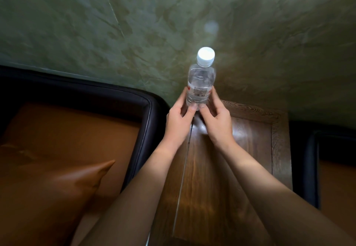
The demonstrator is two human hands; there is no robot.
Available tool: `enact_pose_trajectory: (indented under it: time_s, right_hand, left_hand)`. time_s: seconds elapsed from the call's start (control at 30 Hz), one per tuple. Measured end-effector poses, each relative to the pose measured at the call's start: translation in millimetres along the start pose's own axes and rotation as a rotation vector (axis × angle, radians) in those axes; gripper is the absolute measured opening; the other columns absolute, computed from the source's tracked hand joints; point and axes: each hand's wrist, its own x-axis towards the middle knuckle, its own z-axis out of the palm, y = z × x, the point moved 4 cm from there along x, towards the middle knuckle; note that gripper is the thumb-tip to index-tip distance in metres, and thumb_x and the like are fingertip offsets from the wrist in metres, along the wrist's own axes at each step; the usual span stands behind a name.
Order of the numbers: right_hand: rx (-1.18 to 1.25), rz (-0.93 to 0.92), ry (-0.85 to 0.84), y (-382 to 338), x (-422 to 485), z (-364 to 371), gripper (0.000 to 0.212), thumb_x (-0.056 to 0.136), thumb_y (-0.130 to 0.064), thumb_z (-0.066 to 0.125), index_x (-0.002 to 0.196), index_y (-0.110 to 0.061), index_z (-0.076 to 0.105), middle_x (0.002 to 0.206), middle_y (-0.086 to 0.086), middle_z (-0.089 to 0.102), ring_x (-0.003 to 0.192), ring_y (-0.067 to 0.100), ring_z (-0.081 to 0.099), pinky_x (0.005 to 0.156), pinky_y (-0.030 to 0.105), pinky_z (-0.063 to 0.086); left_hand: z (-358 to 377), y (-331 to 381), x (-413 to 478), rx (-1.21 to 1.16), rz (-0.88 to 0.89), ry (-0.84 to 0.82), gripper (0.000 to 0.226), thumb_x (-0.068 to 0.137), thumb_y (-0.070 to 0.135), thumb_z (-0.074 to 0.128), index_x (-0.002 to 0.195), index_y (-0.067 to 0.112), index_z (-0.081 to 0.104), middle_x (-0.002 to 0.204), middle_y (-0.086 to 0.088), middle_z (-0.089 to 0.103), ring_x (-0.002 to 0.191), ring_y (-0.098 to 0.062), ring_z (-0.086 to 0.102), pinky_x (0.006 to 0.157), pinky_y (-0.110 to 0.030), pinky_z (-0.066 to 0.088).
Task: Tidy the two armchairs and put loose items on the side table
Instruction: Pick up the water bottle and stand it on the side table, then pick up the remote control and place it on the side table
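Observation:
A clear water bottle (201,78) with a white cap stands upright at the far end of the dark wooden side table (250,149). My left hand (179,122) and my right hand (217,122) both grip its lower part from either side, thumbs meeting at its base. The left armchair (148,130) has a black frame and a tan seat, with a tan cushion (63,186) lying on it. Only a corner of the right armchair (312,161) shows.
A mottled green wall (173,24) rises directly behind the table and both chairs. The table sits tight between the two chair arms.

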Motion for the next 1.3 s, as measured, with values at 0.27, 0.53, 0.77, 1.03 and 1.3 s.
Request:
enact_pose_trajectory:
  time_s: [0.27,0.53,0.77,1.03,1.3]
  right_hand:
    - [-0.096,-0.010,-0.081,5.8,8.6,-7.4,0.058,0.101,-0.010,0.058,0.154,-0.011,0.036,0.150,-0.006,0.048,0.132,-0.009,0.047,0.111,0.014,0.035]
    - [-0.115,0.221,-0.125,21.7,-33.4,-16.3,0.074,0.098,-0.014,0.060,0.160,-0.018,0.019,0.163,0.001,0.031,0.146,0.010,0.035,0.120,0.030,0.030]
    - [-0.341,0.421,-0.267,2.9,-148.8,-35.4,0.058,0.100,-0.019,0.060,0.154,-0.022,0.038,0.144,-0.005,0.048,0.136,0.013,0.043,0.115,0.033,0.034]
    - [-0.832,0.228,-0.843,-3.4,-270.2,-16.4,0.038,0.092,-0.050,0.056,0.125,-0.032,0.059,0.120,-0.002,0.066,0.113,0.024,0.063,0.097,0.039,0.051]
    - [-0.851,0.304,-1.197,-18.3,-380.6,38.6,0.037,0.102,-0.022,0.054,0.139,-0.025,0.049,0.111,0.001,0.061,0.099,0.015,0.061,0.077,0.016,0.042]
  left_hand:
    - [-1.8,-8.2,8.9,0.001,-0.050,-0.058,0.065,0.092,0.030,0.065,0.152,0.031,0.040,0.146,0.010,0.056,0.136,-0.011,0.051,0.115,-0.050,0.040]
    - [-9.6,-15.8,-52.0,0.082,-0.268,-0.054,0.074,0.094,0.002,0.058,0.158,0.023,0.026,0.147,0.000,0.047,0.134,-0.011,0.048,0.115,-0.038,0.040]
    - [-48.1,2.3,-209.1,0.216,-0.497,-0.043,0.061,0.099,0.016,0.054,0.156,0.024,0.032,0.153,0.000,0.042,0.131,-0.017,0.051,0.098,-0.027,0.045]
    - [-115.7,-8.2,-410.2,0.182,-0.785,0.139,0.051,0.094,0.016,0.058,0.143,0.029,0.047,0.119,-0.005,0.065,0.074,-0.006,0.056,0.062,-0.010,0.044]
    - [-190.1,-16.5,-569.2,0.150,-0.890,0.496,0.036,0.098,0.018,0.055,0.132,0.029,0.061,0.127,0.008,0.063,0.083,-0.004,0.062,0.063,-0.008,0.044]
